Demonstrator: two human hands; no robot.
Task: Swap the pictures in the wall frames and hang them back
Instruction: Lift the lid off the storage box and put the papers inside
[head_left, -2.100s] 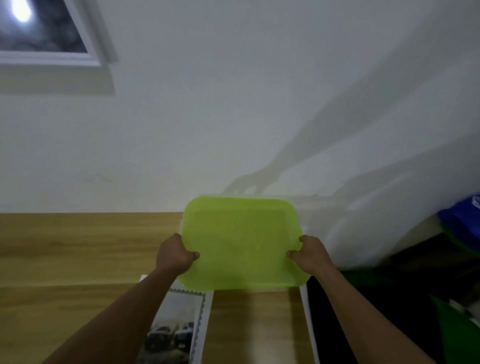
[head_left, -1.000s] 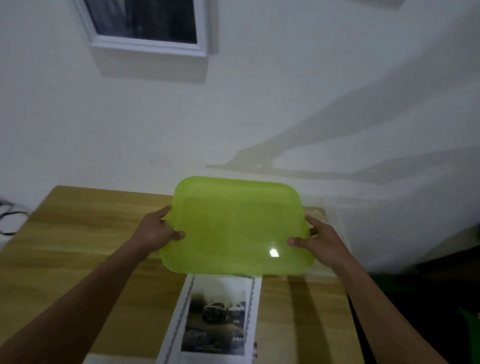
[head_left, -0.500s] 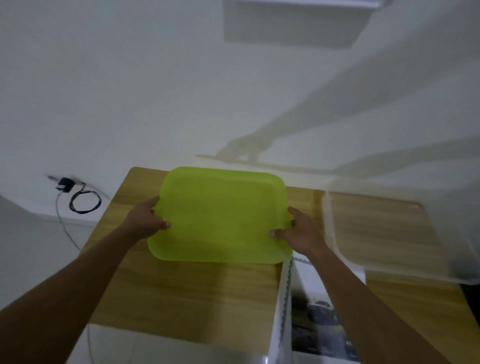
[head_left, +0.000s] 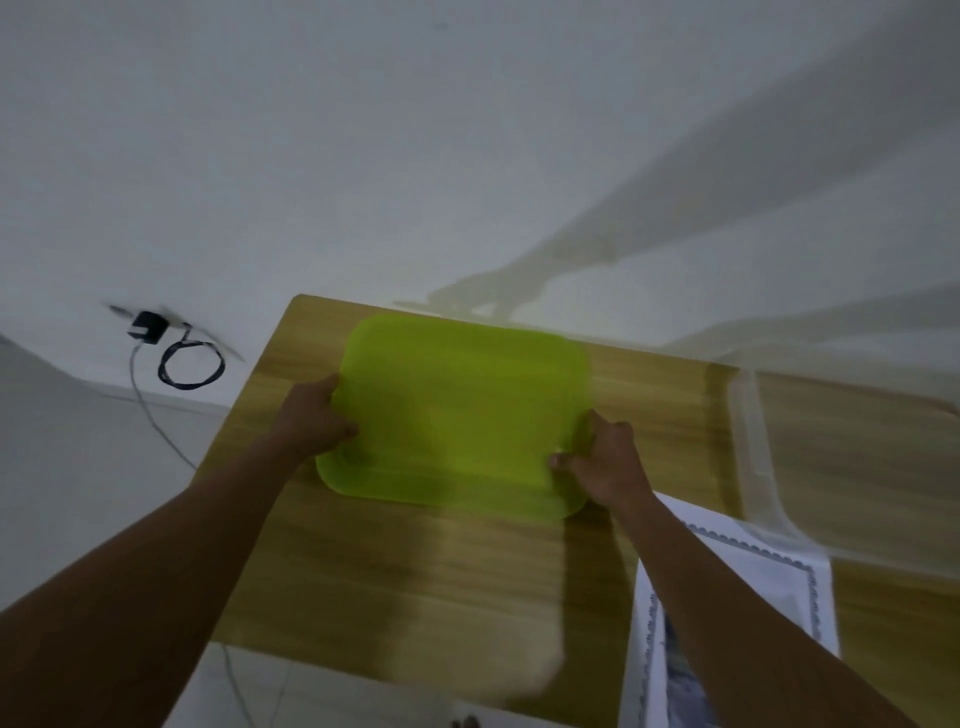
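Note:
A lime-green plastic lid with rounded corners hangs low over the left part of the wooden table. My left hand grips its left edge and my right hand grips its lower right corner. A printed picture with a scalloped border lies on the table at the lower right, partly hidden under my right forearm. No wall frame is in view.
A clear plastic bin stands on the table's right side. A black plug and coiled cable hang on the white wall left of the table. The table's left and near edges drop to a pale floor.
I have carried the green lid leftward and lower over the table. The view swung left and down, so the wall frame left the picture and the plug, cable and clear bin came in.

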